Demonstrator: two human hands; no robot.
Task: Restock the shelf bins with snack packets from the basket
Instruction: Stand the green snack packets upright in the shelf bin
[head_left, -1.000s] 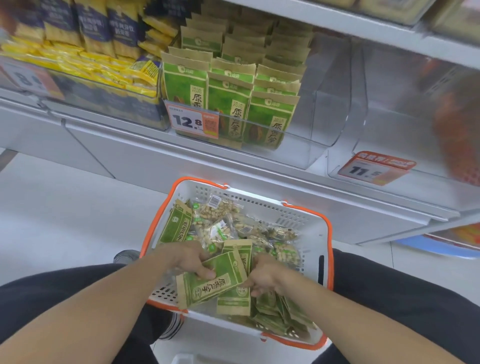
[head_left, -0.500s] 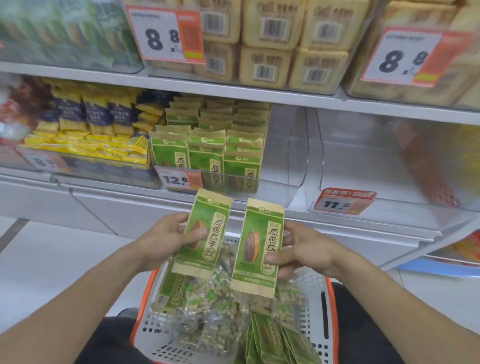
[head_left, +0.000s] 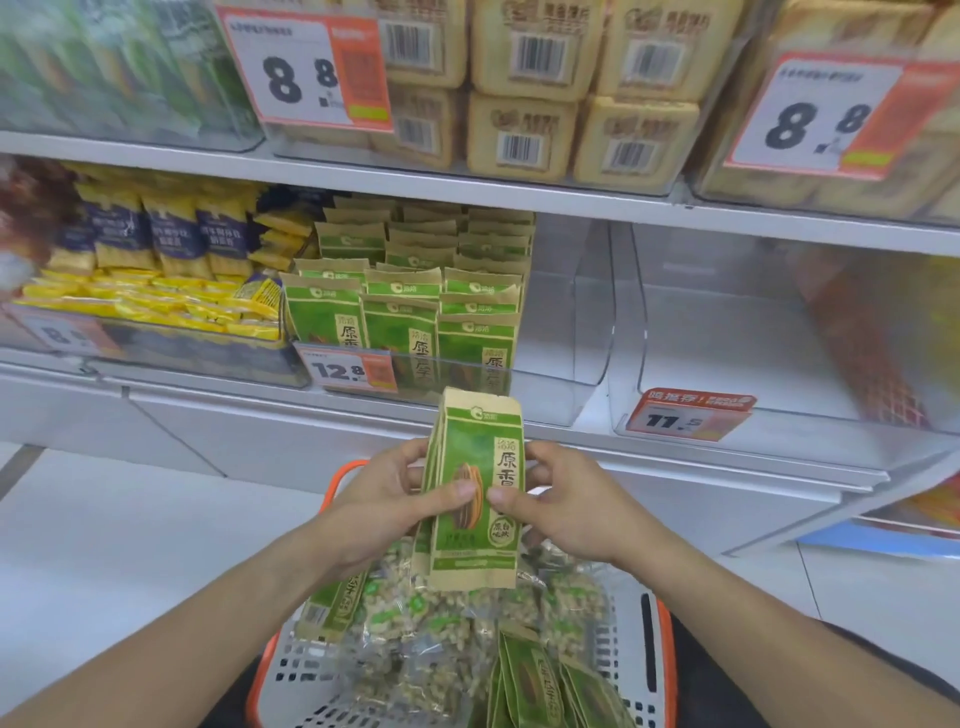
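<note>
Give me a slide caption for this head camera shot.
Both hands hold green snack packets above the basket.

left hand (head_left: 387, 499) and right hand (head_left: 563, 506) grip upright stack of green-and-tan paper seed packets (head_left: 475, 499), thumbs on front | white plastic basket with orange rim (head_left: 636, 649) below holds clear nut bags (head_left: 415, 639) | clear shelf bin (head_left: 558, 358) behind part-filled with matching packets
</note>
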